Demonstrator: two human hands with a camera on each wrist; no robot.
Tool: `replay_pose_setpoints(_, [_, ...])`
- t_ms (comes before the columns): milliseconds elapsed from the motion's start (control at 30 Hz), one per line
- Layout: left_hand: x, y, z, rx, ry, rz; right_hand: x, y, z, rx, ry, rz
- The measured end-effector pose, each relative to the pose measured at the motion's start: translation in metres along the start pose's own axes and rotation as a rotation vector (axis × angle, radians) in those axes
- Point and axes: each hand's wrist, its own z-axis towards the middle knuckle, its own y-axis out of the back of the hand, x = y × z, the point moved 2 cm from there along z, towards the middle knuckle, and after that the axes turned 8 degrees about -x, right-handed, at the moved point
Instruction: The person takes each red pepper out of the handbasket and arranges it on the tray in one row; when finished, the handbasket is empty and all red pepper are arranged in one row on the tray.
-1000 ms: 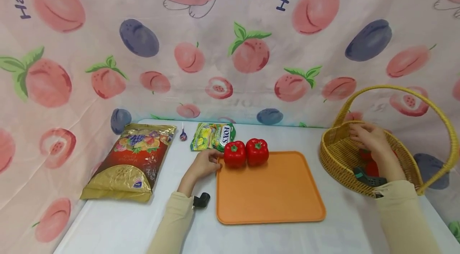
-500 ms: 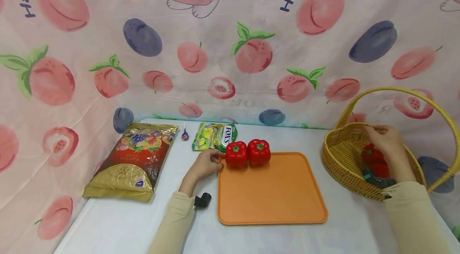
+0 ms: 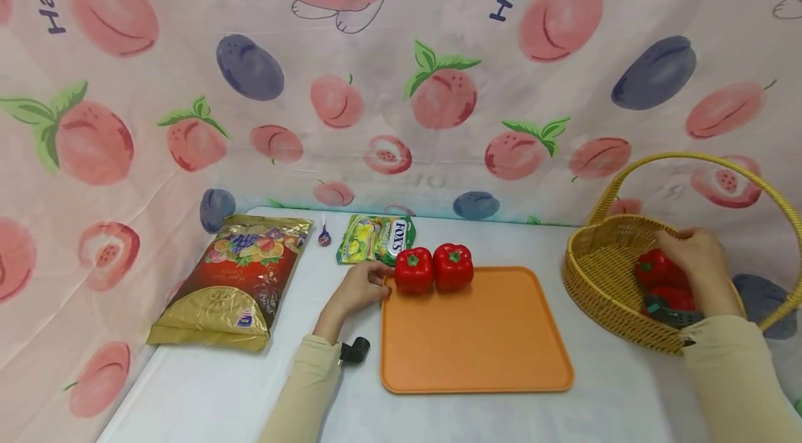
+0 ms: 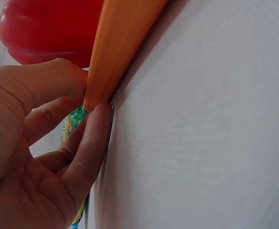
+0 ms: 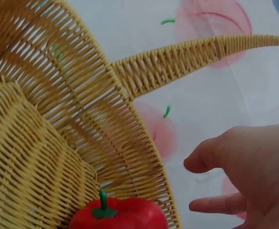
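Your L hand (image 3: 360,288) pinches the tray (image 3: 482,345) at its L edge nr back corner; tray lies flat, long axis L-R, w/ 2 red peppers (image 3: 414,270) on it, stems up. Your R hand (image 3: 702,263), unclenched & holding nothing, is by R rim of basket (image 3: 592,297), which slants back-L to front-R.

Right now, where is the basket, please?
In the head view, the basket stands on the right side of the white table, right of the orange tray, with a red pepper inside.
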Motion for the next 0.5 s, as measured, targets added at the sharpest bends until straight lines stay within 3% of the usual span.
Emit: replay_pose_setpoints(500, [0.001, 0.001, 0.0, 0.0, -0.012, -0.006, -0.014, -0.008, -0.004, 0.089, -0.009, -0.082])
